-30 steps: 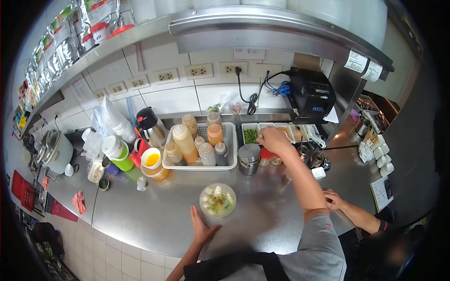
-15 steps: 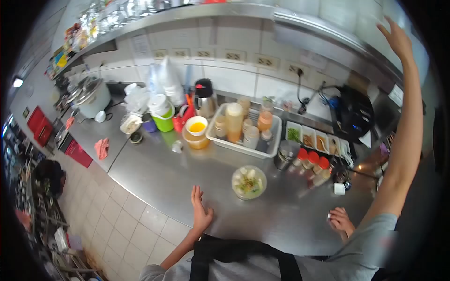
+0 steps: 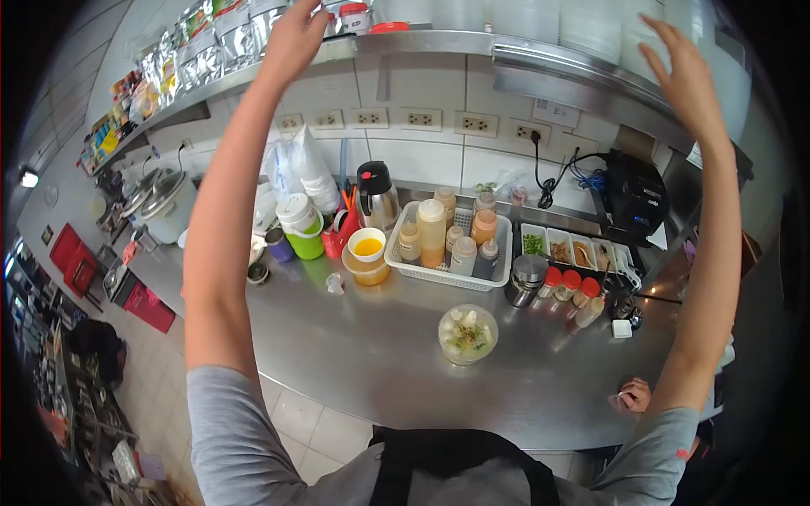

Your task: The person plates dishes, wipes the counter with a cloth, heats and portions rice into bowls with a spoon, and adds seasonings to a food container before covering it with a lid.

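Both my arms are raised toward the upper shelf. At the top left, my left hand is beside silver packets and a red-lidded tub; how its fingers stand is not clear. My right hand, fingers spread and holding nothing, is in front of stacked clear plastic containers at the upper right. On the steel counter below sits a clear round bowl with pale chunks, greens and brown bits in it, touched by neither hand.
A white basket holds several squeeze bottles. Right of it are a metal canister, red-lidded shakers, a topping tray and a black printer. Another person's hand rests at the counter's right edge.
My left hand has risen from the counter to the upper shelf. My right hand went from the topping tray up to the stacked containers. The view has shifted, so the bowl appears farther right.
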`<action>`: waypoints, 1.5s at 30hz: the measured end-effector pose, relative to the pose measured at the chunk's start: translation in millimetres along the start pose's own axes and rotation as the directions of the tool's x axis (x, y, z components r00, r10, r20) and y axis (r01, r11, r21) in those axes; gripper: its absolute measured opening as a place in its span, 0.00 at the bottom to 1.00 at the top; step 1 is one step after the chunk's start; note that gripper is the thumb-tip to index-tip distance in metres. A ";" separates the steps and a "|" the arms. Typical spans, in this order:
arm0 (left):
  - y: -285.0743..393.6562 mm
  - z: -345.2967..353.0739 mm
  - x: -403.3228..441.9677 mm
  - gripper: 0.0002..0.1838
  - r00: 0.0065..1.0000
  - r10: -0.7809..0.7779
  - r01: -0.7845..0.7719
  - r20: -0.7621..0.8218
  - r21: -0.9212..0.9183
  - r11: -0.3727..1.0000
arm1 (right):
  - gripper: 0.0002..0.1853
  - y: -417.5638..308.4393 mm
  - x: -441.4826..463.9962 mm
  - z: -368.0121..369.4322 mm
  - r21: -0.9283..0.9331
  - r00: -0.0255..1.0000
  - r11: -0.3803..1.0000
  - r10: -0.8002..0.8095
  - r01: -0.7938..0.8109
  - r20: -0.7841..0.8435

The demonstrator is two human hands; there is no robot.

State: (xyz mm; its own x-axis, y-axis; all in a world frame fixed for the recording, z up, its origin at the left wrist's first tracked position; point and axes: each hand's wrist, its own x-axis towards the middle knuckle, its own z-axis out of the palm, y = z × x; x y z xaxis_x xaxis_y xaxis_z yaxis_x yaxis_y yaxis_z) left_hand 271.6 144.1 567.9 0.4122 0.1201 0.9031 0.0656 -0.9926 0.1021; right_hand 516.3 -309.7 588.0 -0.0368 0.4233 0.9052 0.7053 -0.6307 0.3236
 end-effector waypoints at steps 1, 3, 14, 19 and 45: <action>-20.7 11.1 34.2 0.23 0.997 0.024 -0.027 0.074 0.045 0.999 | 0.19 -28.3 -9.6 -14.3 0.039 0.999 0.999 -0.030 0.029 0.020; -32.9 17.0 72.7 0.24 0.943 -0.029 0.004 0.332 0.077 0.997 | 0.18 -73.8 -29.6 -42.2 0.045 0.996 0.997 -0.071 0.069 0.053; -112.1 20.3 112.9 0.26 0.837 -0.095 -0.066 0.539 0.272 0.960 | 0.15 -132.0 -92.3 -126.6 -0.109 0.951 0.988 0.136 -0.110 0.276; -98.6 17.2 116.8 0.27 0.783 -0.217 0.013 0.583 0.333 0.943 | 0.14 -145.1 -92.0 -121.0 -0.122 0.941 0.987 0.139 -0.105 0.309; 229.0 110.6 -388.5 0.32 0.625 0.181 0.537 0.759 -0.587 0.606 | 0.20 -189.0 -515.1 -53.3 -0.156 0.361 0.385 0.918 -0.910 0.161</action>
State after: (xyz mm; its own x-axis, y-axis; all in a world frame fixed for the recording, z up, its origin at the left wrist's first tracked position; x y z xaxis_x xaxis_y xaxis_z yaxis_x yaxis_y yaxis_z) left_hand 227.0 -128.1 194.3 0.9595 -0.0916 0.2665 -0.2721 -0.5474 0.7914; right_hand 364.2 -443.2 75.2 0.7486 -0.3214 0.5799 0.1949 -0.7293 -0.6558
